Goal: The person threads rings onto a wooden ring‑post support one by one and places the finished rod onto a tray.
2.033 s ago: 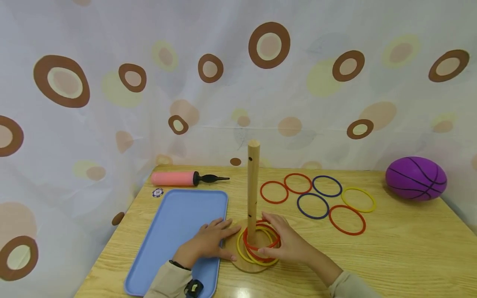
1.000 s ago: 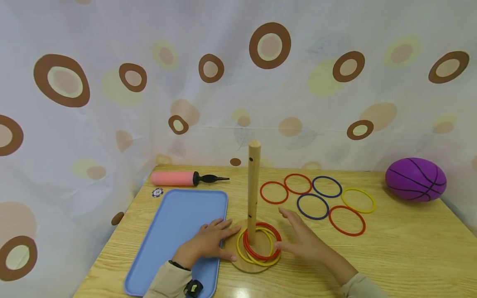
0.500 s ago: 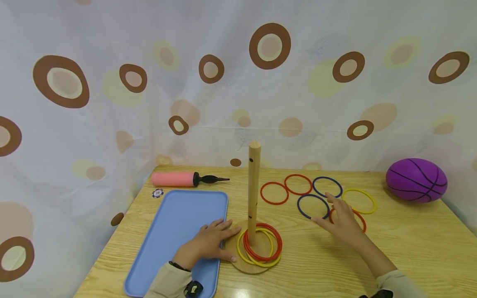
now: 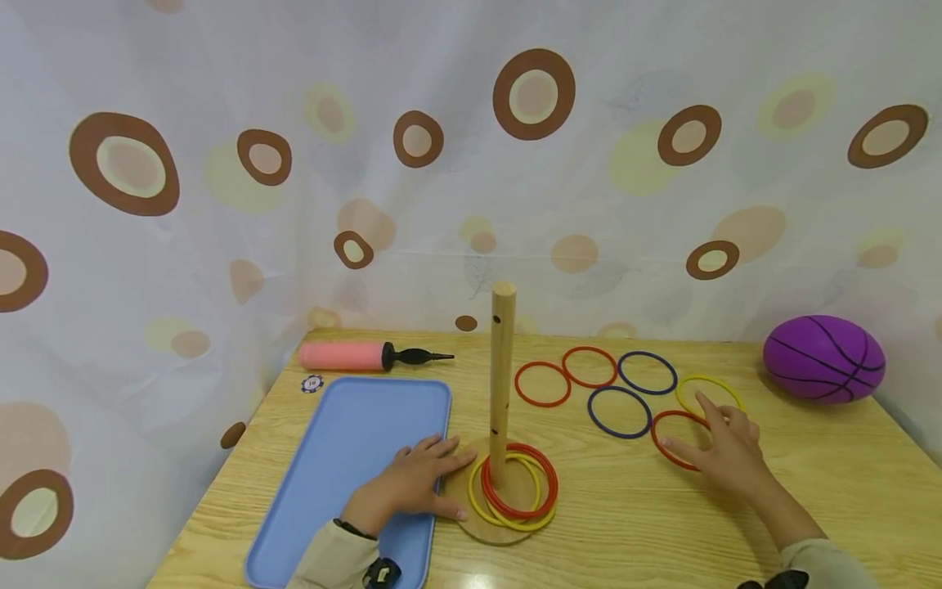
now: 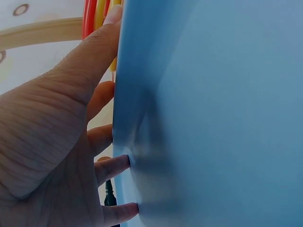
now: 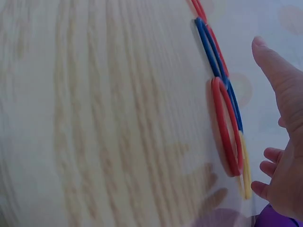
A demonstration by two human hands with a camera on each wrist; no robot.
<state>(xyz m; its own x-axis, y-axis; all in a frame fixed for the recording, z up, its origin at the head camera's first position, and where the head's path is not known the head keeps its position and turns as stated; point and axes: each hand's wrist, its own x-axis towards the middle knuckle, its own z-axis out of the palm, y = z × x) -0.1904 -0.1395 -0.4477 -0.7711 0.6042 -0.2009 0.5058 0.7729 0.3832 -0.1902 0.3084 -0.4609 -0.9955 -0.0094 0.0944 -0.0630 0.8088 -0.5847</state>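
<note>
My left hand [image 4: 414,480] lies with fingers spread across the right rim of the blue tray [image 4: 353,442] and the edge of the round wooden base [image 4: 482,530]. From that base rises a wooden post [image 4: 500,376], with several red and yellow rings lying around its foot. My right hand [image 4: 728,454] hovers over the nearest red ring [image 4: 657,442] and the yellow ring [image 4: 688,381], thumb and fingers apart, holding nothing. In the right wrist view the hand [image 6: 289,113] shows clear space between it and the red ring [image 6: 218,109].
Two blue rings, one at the front [image 4: 594,417], and two red rings lie behind and right of the post. A purple ball [image 4: 823,360] sits at the back right. A pink hand pump [image 4: 342,356] and a poker chip [image 4: 312,384] are at the back left.
My right hand has let go of a red ring at the post, which now lies with the others, and has moved right to above the loose rings. The left hand has stayed put.
</note>
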